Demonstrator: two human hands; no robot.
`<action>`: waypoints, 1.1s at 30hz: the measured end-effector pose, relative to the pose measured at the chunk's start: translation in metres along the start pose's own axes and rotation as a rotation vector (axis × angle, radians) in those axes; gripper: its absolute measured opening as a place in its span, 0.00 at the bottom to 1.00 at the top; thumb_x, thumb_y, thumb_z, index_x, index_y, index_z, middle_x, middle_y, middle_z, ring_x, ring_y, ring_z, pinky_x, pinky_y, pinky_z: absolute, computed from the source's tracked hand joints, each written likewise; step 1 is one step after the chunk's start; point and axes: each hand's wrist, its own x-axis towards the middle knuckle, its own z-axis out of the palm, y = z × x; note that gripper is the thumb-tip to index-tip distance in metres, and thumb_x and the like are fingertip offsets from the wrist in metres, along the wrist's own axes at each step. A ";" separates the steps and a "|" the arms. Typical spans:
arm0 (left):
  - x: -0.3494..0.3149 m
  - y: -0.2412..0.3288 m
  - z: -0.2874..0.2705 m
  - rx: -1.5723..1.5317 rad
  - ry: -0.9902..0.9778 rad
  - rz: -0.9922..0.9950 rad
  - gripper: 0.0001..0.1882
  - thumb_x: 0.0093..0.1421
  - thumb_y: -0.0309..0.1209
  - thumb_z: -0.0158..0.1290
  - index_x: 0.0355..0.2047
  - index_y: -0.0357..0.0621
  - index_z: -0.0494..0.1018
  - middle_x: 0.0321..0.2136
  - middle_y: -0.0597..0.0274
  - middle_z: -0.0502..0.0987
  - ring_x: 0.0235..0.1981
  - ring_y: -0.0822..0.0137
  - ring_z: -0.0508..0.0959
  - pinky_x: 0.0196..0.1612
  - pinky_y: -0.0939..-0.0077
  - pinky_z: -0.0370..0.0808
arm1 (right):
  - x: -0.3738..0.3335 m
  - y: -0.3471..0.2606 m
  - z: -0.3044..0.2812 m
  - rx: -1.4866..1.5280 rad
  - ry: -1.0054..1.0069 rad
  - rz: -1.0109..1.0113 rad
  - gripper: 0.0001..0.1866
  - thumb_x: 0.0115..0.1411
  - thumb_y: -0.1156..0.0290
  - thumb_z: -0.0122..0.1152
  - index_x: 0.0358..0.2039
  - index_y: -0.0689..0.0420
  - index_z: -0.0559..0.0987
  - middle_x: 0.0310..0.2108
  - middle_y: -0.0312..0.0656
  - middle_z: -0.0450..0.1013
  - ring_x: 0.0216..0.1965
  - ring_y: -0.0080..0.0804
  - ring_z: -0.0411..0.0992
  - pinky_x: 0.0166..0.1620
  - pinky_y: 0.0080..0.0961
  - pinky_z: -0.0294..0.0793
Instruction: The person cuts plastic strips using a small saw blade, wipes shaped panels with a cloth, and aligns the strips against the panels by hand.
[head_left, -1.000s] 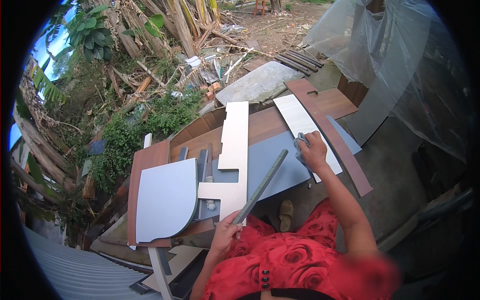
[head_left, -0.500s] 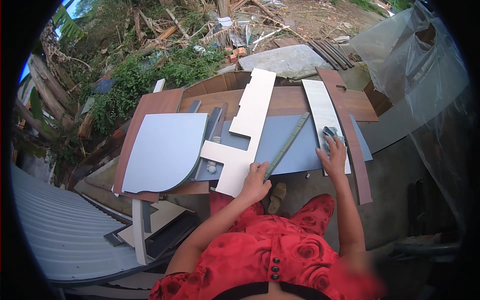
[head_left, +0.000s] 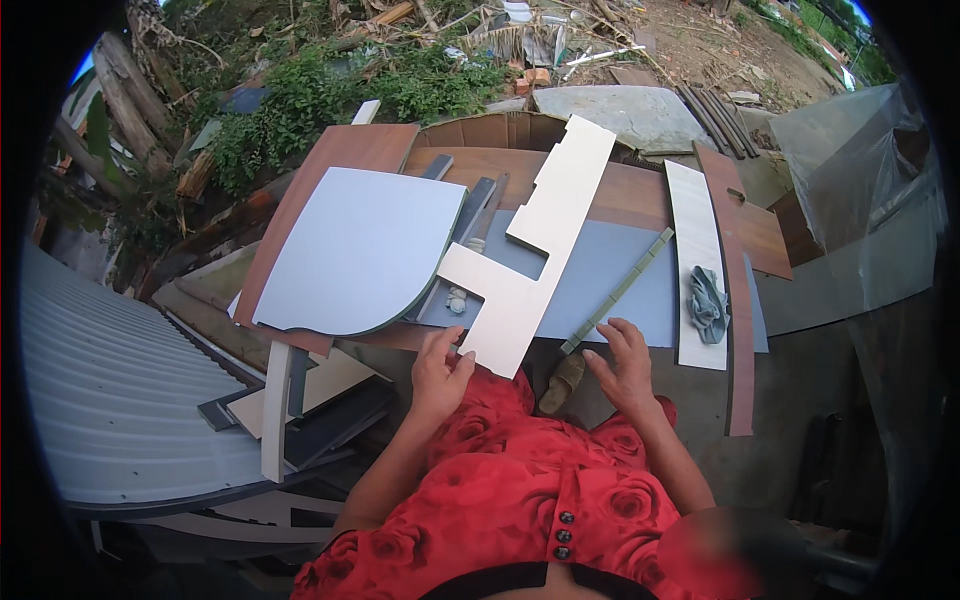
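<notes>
A cream board (head_left: 537,268) with notches cut into its edges lies slantwise across the work surface. Beside its near left corner is my left hand (head_left: 440,374), fingers apart and holding nothing; I cannot tell whether the thumb touches the edge. My right hand (head_left: 624,370) is open and empty, close to the near end of a green bamboo stick (head_left: 618,290). That stick rests on a blue-grey panel (head_left: 570,315). A crumpled grey-blue rag (head_left: 708,305) lies on a narrow white board (head_left: 697,225) to the right.
A light blue panel with a rounded corner (head_left: 355,250) covers the left side, over a reddish-brown board (head_left: 290,235). A long brown strip (head_left: 738,330) sits at the right. Corrugated metal sheet (head_left: 130,390) borders the lower left; clear plastic sheeting (head_left: 850,150) hangs at right.
My right hand has let go of the rag and moved left, toward the bamboo stick. My left hand has shifted from the notched board's right side to its near left corner. The view has turned slightly.
</notes>
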 end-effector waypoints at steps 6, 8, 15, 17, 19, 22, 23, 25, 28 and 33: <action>-0.007 -0.042 0.011 -0.399 -0.008 -0.380 0.20 0.54 0.33 0.56 0.43 0.37 0.64 0.27 0.59 0.73 0.21 0.73 0.73 0.23 0.80 0.72 | 0.003 -0.062 0.030 0.478 -0.534 0.329 0.21 0.51 0.59 0.62 0.41 0.60 0.73 0.31 0.46 0.71 0.27 0.35 0.72 0.32 0.28 0.71; -0.002 -0.042 0.012 -0.507 -0.095 -0.491 0.20 0.55 0.34 0.55 0.43 0.39 0.63 0.28 0.59 0.73 0.23 0.72 0.74 0.23 0.80 0.72 | -0.006 -0.057 0.048 0.564 -0.684 0.484 0.24 0.53 0.57 0.61 0.42 0.62 0.72 0.28 0.45 0.72 0.26 0.34 0.72 0.31 0.27 0.70; 0.010 -0.057 0.019 -0.770 -0.220 -0.605 0.14 0.57 0.38 0.54 0.34 0.40 0.68 0.22 0.60 0.74 0.18 0.71 0.75 0.18 0.82 0.72 | -0.018 -0.054 0.071 0.886 -0.805 0.805 0.24 0.57 0.58 0.58 0.48 0.61 0.68 0.28 0.38 0.70 0.24 0.22 0.69 0.28 0.20 0.69; 0.011 -0.057 0.021 -0.770 -0.196 -0.580 0.14 0.56 0.38 0.55 0.32 0.39 0.69 0.20 0.60 0.74 0.17 0.72 0.74 0.17 0.83 0.70 | -0.017 -0.056 0.069 0.914 -0.796 0.810 0.25 0.57 0.57 0.57 0.49 0.61 0.67 0.29 0.39 0.71 0.25 0.22 0.69 0.28 0.19 0.69; 0.012 -0.054 0.021 -0.727 -0.171 -0.521 0.13 0.56 0.39 0.55 0.30 0.40 0.69 0.18 0.60 0.74 0.15 0.72 0.74 0.16 0.84 0.69 | -0.014 -0.057 0.064 0.946 -0.784 0.813 0.26 0.57 0.56 0.57 0.50 0.60 0.66 0.30 0.39 0.71 0.25 0.22 0.69 0.28 0.19 0.69; 0.010 -0.050 0.020 -0.710 -0.135 -0.486 0.13 0.57 0.38 0.54 0.29 0.40 0.69 0.18 0.60 0.74 0.15 0.73 0.74 0.16 0.84 0.69 | -0.011 -0.062 0.056 0.989 -0.786 0.855 0.26 0.58 0.55 0.54 0.51 0.60 0.65 0.32 0.41 0.72 0.25 0.22 0.70 0.28 0.18 0.69; 0.011 -0.046 0.020 -0.705 -0.136 -0.481 0.13 0.57 0.38 0.54 0.29 0.40 0.69 0.18 0.60 0.74 0.15 0.73 0.74 0.16 0.84 0.69 | -0.011 -0.061 0.055 1.013 -0.779 0.854 0.26 0.59 0.54 0.54 0.51 0.59 0.64 0.33 0.41 0.73 0.26 0.22 0.71 0.28 0.18 0.69; 0.011 -0.037 0.018 -0.709 -0.110 -0.473 0.13 0.57 0.38 0.54 0.29 0.39 0.70 0.18 0.61 0.74 0.15 0.73 0.74 0.16 0.85 0.69 | -0.013 -0.060 0.055 1.041 -0.768 0.849 0.26 0.59 0.54 0.53 0.51 0.59 0.64 0.35 0.42 0.73 0.26 0.22 0.71 0.28 0.17 0.69; 0.010 -0.029 0.017 -0.729 -0.134 -0.444 0.14 0.57 0.38 0.54 0.28 0.38 0.70 0.18 0.62 0.74 0.15 0.74 0.73 0.16 0.85 0.68 | -0.015 -0.053 0.057 1.184 -0.734 0.856 0.25 0.59 0.56 0.53 0.52 0.57 0.63 0.35 0.41 0.73 0.27 0.23 0.73 0.27 0.17 0.70; 0.013 0.005 0.012 -0.631 -0.098 -0.328 0.14 0.56 0.38 0.56 0.30 0.38 0.70 0.16 0.62 0.73 0.15 0.75 0.73 0.16 0.87 0.67 | -0.016 -0.051 0.056 1.501 -0.567 0.876 0.23 0.59 0.63 0.54 0.52 0.56 0.61 0.39 0.43 0.71 0.30 0.29 0.75 0.30 0.20 0.73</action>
